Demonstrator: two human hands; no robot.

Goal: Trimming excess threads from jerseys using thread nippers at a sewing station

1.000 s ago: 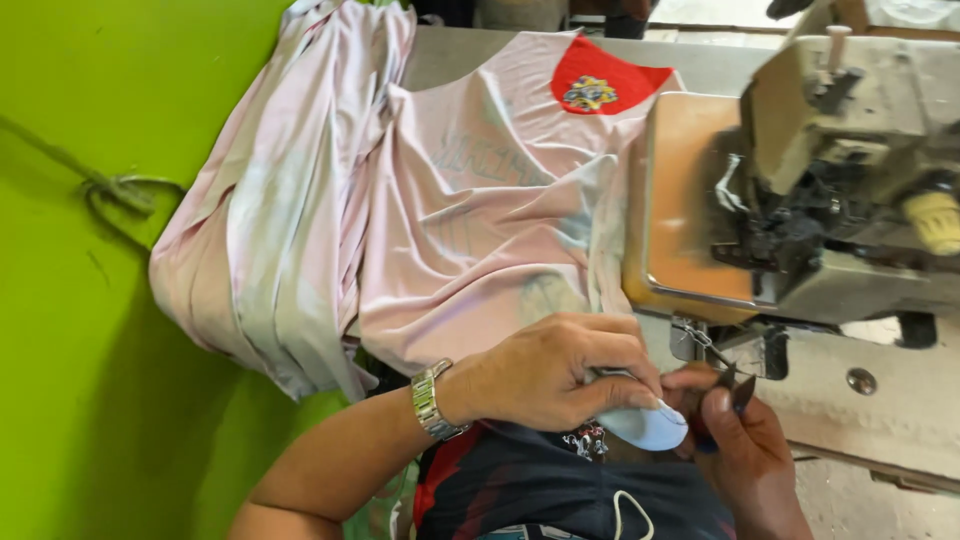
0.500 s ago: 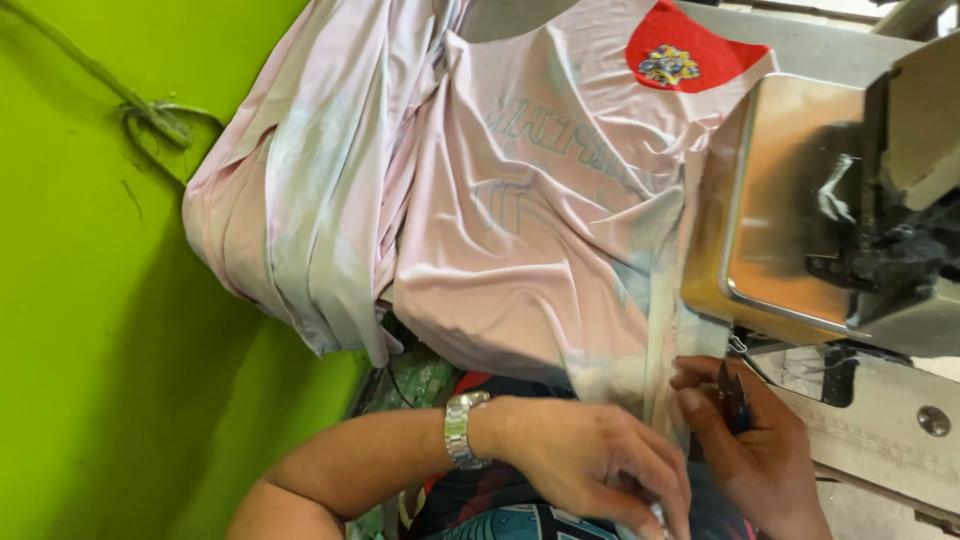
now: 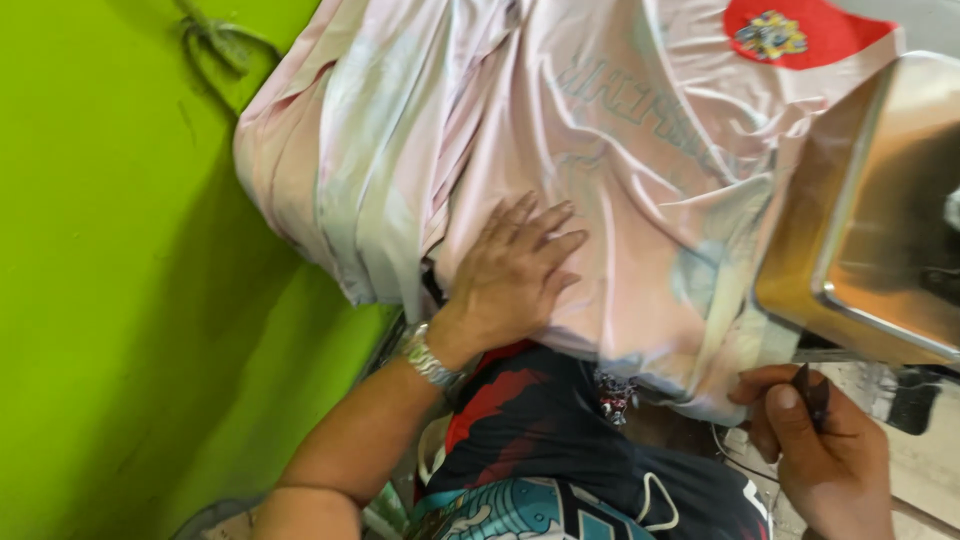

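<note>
A person's left hand lies flat, palm down, fingers spread wide open, on a pile of pale pink garments. It grips nothing; it only presses on the cloth. A metal wristwatch sits on that wrist.

The pink garments are heaped in soft folds across the middle and top of the view, draping over the near edge toward the person's lap. One garment carries a red patch with a small emblem near the top right corner.

The right hand is at the lower right, just beside the hanging edge of the cloth. Its fingers are curled closed around a small dark tool, too blurred to identify.

A tan metal part of a sewing machine fills the right edge, touching the cloth. A bright green wall fills the left side. The person's dark patterned shirt shows below.
</note>
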